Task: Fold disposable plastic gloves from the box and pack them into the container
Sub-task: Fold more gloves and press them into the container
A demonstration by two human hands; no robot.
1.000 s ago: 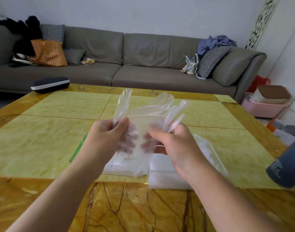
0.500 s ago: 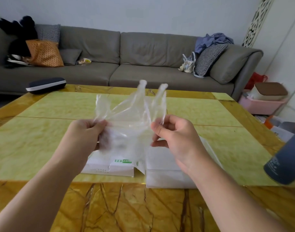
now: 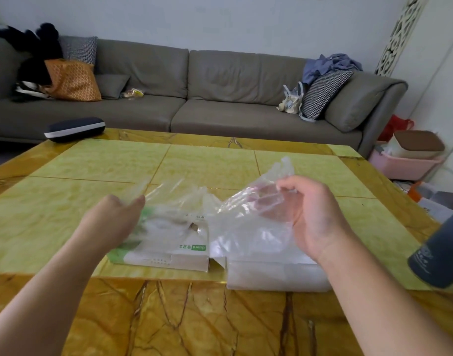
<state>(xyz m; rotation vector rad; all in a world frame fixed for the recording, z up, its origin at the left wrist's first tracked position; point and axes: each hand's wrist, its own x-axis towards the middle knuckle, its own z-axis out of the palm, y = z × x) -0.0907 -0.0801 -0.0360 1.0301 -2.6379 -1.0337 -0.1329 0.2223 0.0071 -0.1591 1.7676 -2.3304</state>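
Holding a clear, crinkled plastic glove (image 3: 235, 201) stretched above the tabletop (image 3: 66, 201): left hand (image 3: 114, 222) pinches one edge, right hand (image 3: 307, 214) grips the bunched finger end. Beneath it sit the white-green glove box (image 3: 168, 250) and, just beside, a translucent container (image 3: 274, 276); contents cannot be made out.
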